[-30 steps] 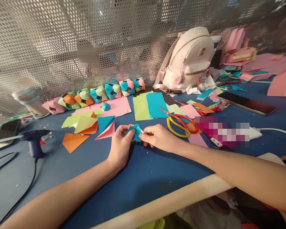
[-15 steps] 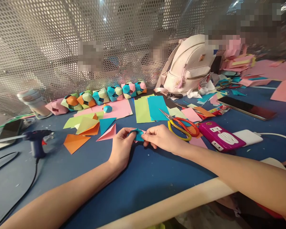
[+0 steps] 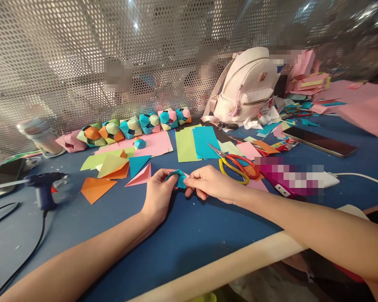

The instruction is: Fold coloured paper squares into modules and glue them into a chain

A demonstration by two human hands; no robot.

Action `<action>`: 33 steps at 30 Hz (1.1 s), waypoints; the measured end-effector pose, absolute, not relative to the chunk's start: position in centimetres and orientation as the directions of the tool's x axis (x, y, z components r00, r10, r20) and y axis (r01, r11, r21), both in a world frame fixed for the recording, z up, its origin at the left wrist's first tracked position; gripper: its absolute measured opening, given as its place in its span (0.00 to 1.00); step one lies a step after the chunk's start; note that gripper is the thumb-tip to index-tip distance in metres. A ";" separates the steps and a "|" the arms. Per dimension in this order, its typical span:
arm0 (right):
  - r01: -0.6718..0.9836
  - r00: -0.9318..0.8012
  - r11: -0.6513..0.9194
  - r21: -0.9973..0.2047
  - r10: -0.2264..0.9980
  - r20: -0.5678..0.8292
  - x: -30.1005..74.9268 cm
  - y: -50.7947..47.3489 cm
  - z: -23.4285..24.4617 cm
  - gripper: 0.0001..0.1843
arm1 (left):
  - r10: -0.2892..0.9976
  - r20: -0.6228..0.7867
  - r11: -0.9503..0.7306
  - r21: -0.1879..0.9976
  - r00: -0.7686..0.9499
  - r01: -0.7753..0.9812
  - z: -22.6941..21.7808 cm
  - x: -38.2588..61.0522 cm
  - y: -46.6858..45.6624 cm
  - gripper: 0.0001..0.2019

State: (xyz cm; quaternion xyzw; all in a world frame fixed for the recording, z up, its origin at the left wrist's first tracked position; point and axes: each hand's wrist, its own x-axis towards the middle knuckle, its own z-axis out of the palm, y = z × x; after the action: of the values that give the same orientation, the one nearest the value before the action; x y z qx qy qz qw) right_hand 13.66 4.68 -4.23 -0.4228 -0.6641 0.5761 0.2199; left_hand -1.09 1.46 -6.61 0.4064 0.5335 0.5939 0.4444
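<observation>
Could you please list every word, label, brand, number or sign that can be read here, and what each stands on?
No text can be read.
Red packet: print too small and blurred.
Badge on the backpack: too small.
Purple block: largely pixelated, nothing legible.

Just below centre, toward six o'clock, the left hand [image 3: 159,191] and right hand [image 3: 211,184] cover parts of the blue-and-pink folded paper [image 3: 180,180] — its full shape cannot be told. Pixelation blurs the magenta power strip [image 3: 279,184] at three o'clock. The edge cuts the glue gun cord [image 3: 35,248] at eight o'clock. Shapes behind the perforated metal panel [image 3: 164,54] at twelve are indistinct.
</observation>
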 end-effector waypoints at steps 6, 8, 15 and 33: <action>0.412 -0.552 0.268 -0.871 0.834 -0.004 14.6 4.8 -3.7 0.14 | 0.975 -0.006 -0.022 0.992 -0.220 -0.125 -6.3 -1.0 1.2 0.09; 0.388 -0.507 0.356 -0.850 0.853 0.126 14.8 4.9 -3.7 0.13 | 0.979 -0.005 -0.015 0.995 -0.206 -0.096 -6.1 -0.8 1.1 0.09; 0.354 -0.460 0.462 -0.813 0.843 0.279 14.3 5.0 -4.8 0.04 | 0.989 0.065 -0.058 0.997 -0.136 0.055 -5.4 -0.1 0.5 0.08; 0.302 -0.431 0.409 -0.861 0.864 0.259 14.7 5.7 -4.8 0.04 | 1.000 -0.022 0.017 0.957 -0.014 -0.288 -5.7 -0.3 0.1 0.11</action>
State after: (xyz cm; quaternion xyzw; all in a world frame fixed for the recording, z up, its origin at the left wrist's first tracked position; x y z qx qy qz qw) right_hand 14.72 5.69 -4.76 -0.3865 -0.7547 0.3821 0.3676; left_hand -0.27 0.11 -5.69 0.4126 0.4312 0.5667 0.5681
